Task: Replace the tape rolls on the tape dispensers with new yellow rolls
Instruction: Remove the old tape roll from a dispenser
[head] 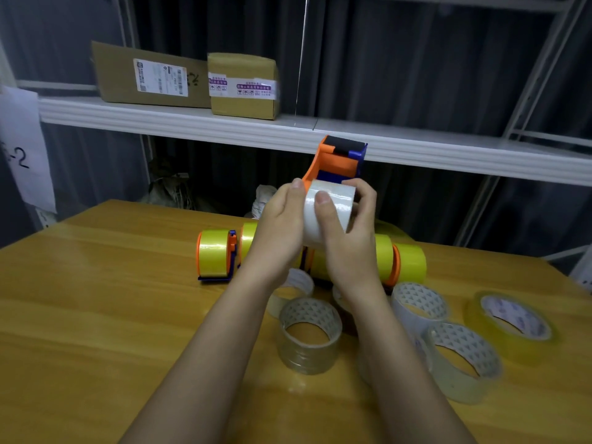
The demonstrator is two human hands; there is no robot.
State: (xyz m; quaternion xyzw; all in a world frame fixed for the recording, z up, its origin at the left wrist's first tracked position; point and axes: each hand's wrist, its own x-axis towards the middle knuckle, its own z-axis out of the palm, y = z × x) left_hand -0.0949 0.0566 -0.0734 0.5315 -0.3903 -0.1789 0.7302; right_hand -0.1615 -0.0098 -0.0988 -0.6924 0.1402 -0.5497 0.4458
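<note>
Paper sign [24,149] hangs at the far left edge, its writing cut off. On the wooden table [96,299] a loaded dispenser [216,255] carries a yellow roll, and more yellow rolls [410,264] lie in a row behind the arms, partly hidden. The left hand [282,225] and right hand [349,232] hold the orange and blue tape dispenser [339,158] above the table, with its white roll [330,209] between them. Left fingers curl round the roll's left side, thumb at its top edge; the right thumb presses flat on the roll's face while the right fingers [365,190] wrap its far side. The dispenser's handle is hidden below the hands. Clear rolls [309,334] stand near the wrists, one blocked by the right forearm. A pale yellow roll [512,325] lies at far right.
</note>
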